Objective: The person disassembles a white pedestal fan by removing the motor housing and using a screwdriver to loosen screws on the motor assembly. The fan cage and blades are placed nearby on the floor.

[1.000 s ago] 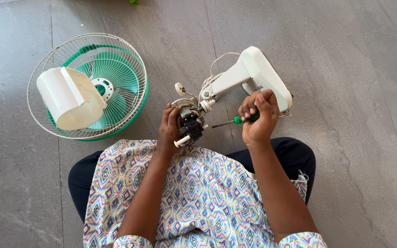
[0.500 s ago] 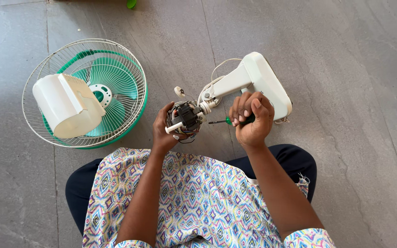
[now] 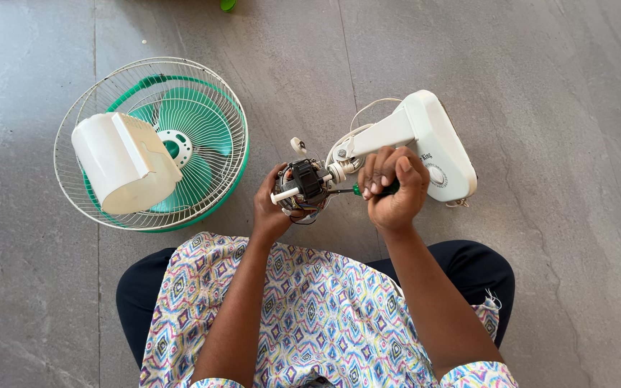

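My left hand [image 3: 271, 208] grips the bare fan motor [image 3: 302, 185], a black and silver block with a white shaft sticking out to the left. The motor is joined to a white fan stand [image 3: 425, 140] that lies on the floor behind it. My right hand [image 3: 393, 188] is closed on a green-handled screwdriver [image 3: 359, 190], whose thin shaft points left into the motor. White wires loop from the motor toward the stand's neck.
To the left on the grey tiled floor [image 3: 562, 86] lies a round wire fan guard [image 3: 149, 144] with green blades [image 3: 181, 133] inside and a white motor cover [image 3: 125, 164] resting on top. A small green object [image 3: 227, 4] sits at the top edge.
The motor has turned in my left hand, with its shaft now pointing left. My right hand has shifted slightly with the screwdriver still at the motor.
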